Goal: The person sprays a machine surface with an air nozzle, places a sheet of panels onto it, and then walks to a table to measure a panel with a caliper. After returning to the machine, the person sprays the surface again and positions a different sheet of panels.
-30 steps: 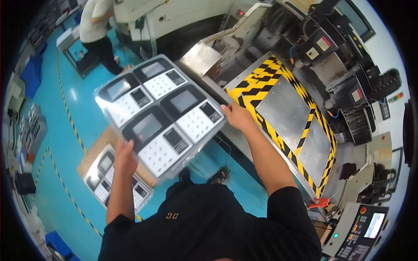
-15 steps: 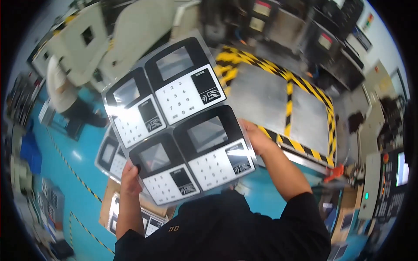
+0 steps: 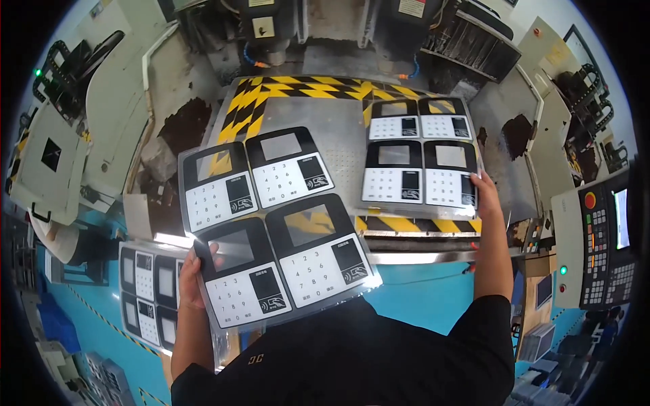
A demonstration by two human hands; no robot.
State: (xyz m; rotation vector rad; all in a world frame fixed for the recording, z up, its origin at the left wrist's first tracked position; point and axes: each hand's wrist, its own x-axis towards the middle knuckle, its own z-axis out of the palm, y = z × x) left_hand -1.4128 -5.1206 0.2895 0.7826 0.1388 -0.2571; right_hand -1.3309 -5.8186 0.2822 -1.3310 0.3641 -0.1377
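My left hand is closed on the left edge of a clear plastic sheet of printed keypad panels, black and white with see-through windows, tilted in front of my chest. The thumb lies over its edge, and fingertips show through a window. My right hand grips the right edge of a second, similar keypad sheet. That one is over the right part of a metal machine table bordered with yellow-black striped tape. Whether it touches the table I cannot tell.
More keypad sheets are at the lower left, partly hidden by my left arm. A control panel with buttons and a screen stands at the right. Machine heads hang beyond the table. A person is at the far left.
Both hands were on what looked like one keypad sheet; now each has its own. My right hand has moved right and forward over the table. The view has turned toward the machine.
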